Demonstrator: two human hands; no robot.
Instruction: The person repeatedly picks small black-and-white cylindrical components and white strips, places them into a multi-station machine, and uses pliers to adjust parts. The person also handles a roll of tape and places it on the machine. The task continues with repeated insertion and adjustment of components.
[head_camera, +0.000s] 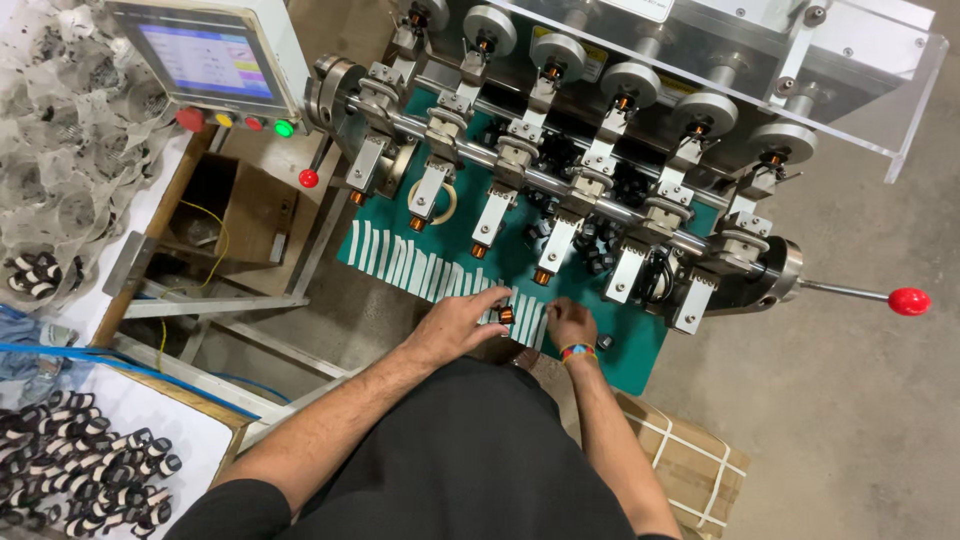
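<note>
Fingers of left hand (462, 322) pinch a copper coil (506, 315); right hand (570, 322) curled, contents hidden.

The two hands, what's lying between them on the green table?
In the head view, white tape strips on the green table lie between left hand, holding a small copper coil, and right hand.

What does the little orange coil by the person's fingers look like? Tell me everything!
The small coil is a tiny bobbin wound with shiny copper-coloured wire, with dark ends. It sits at the fingertips of the left hand, over the white strips lined up on the green table. The right hand rests close beside it. Whether it lies on the table or is lifted cannot be told. Similar copper coils hang on the machine's arms above.
</note>
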